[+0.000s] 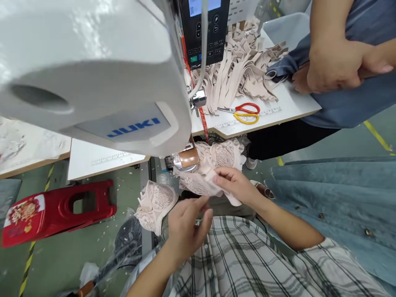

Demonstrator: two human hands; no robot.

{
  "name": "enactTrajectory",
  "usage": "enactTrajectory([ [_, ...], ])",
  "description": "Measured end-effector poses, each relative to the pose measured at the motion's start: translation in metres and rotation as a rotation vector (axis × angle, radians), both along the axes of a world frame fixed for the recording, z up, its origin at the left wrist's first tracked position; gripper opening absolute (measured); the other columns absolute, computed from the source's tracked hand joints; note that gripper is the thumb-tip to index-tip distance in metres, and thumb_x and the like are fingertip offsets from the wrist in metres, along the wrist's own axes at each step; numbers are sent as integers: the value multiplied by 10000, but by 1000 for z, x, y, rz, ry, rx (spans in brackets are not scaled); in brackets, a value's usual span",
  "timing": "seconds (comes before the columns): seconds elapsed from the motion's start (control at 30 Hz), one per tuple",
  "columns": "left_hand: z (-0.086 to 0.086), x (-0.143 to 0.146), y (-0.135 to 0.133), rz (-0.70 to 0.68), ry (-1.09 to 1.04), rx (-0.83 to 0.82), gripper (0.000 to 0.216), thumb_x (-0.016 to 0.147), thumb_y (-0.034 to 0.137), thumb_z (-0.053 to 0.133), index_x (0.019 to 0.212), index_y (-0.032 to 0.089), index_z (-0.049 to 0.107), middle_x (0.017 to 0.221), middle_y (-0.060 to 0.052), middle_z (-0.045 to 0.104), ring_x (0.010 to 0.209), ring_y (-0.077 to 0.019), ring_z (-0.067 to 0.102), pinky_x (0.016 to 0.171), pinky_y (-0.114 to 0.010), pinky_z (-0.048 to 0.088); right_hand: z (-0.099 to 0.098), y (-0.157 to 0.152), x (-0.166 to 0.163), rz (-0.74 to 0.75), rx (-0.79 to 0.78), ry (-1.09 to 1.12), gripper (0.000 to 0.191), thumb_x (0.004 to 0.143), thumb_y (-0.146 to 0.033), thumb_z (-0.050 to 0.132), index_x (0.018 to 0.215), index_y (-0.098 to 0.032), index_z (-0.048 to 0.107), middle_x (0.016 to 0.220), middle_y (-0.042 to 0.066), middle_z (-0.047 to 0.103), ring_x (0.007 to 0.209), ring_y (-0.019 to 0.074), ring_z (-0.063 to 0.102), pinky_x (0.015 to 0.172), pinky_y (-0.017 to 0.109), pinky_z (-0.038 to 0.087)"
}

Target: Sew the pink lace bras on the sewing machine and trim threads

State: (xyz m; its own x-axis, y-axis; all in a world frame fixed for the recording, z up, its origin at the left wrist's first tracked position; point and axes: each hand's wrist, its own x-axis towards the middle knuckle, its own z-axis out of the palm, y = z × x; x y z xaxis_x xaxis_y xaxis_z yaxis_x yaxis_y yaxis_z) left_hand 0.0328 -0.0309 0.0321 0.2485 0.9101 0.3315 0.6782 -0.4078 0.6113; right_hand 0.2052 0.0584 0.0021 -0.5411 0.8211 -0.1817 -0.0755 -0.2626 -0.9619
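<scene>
A pale pink lace bra (224, 153) hangs below the head of a white sewing machine (123, 82), spread around the machine's copper-coloured end piece (188, 158). My right hand (236, 184) pinches a pale band at the bra's near edge between thumb and fingers. Just left of it, my left hand (187, 225) has its index finger stretched toward the fabric and its thumb apart, with nothing visible in it. Another lace cup (156, 202) hangs to the left of my left hand. The machine head hides the stitching point.
Red-and-yellow-handled scissors (244, 112) lie on the white table (297, 105) beside a heap of pale straps (238, 68). A control panel (206, 35) stands above. Another person's hand (335, 64) is at the right. A red stool (58, 212) stands on the left floor.
</scene>
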Motion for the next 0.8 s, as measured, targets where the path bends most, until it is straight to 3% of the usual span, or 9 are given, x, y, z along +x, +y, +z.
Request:
enactTrajectory([
  [0.1,3,-13,9,-16,139,94,295,956,163,477,1210,173,627,1131,-152,730,1138,-278,669,993,-449,521,5,3,-1,412,173,-50,273,927,-426,588,820,-190,674,699,-31,601,633,111,542,604,228,443],
  [0.17,-4,-20,15,-6,205,-61,278,971,225,434,941,162,703,905,-142,754,972,-296,718,953,-493,524,5,3,-6,521,449,-237,225,933,-312,573,779,-190,681,705,-20,627,659,124,567,621,236,434],
  [0.23,-17,-26,20,96,134,-342,436,977,372,409,660,183,641,586,-92,655,657,-264,689,776,-448,549,-1,1,-15,448,777,-483,241,938,-237,539,749,-189,680,683,-3,632,626,132,550,580,246,389],
  [0.3,-29,-31,25,195,-128,-681,529,934,572,434,615,191,615,510,-67,596,555,-237,632,664,-389,517,-13,1,-25,334,1049,-657,240,947,-209,507,796,-190,692,696,18,648,605,140,533,550,263,357],
  [0.4,-43,-35,26,267,-765,-1074,613,681,793,644,633,182,613,468,8,508,505,-176,555,593,-316,477,-32,5,-36,287,1262,-741,221,956,-195,507,856,-197,704,683,19,646,605,151,544,557,274,369],
  [0.47,-49,-36,24,348,-1071,-1147,638,487,758,813,649,172,619,475,52,455,497,-130,498,561,-270,450,-40,7,-40,261,1265,-699,169,936,-206,559,890,-215,721,742,23,671,697,163,601,635,272,433],
  [0.53,-55,-38,20,402,-1165,-1111,637,420,699,883,632,164,610,500,53,470,504,-100,460,536,-230,405,-44,5,-42,157,1158,-613,142,878,-215,634,979,-229,733,902,48,704,859,188,646,758,291,495],
  [0.63,-62,-42,17,406,-1078,-1015,632,492,723,848,634,158,603,566,29,539,528,-82,435,528,-209,336,-47,-2,-45,12,949,-530,281,793,-251,718,1072,-213,725,1043,83,700,976,226,652,852,335,531],
  [0.8,-62,-42,19,388,-739,-804,713,591,868,658,627,159,603,568,21,491,567,-116,410,554,-243,326,-46,-11,-52,108,790,-628,261,873,-319,694,1110,-215,728,1009,74,705,953,218,662,840,320,528],
])
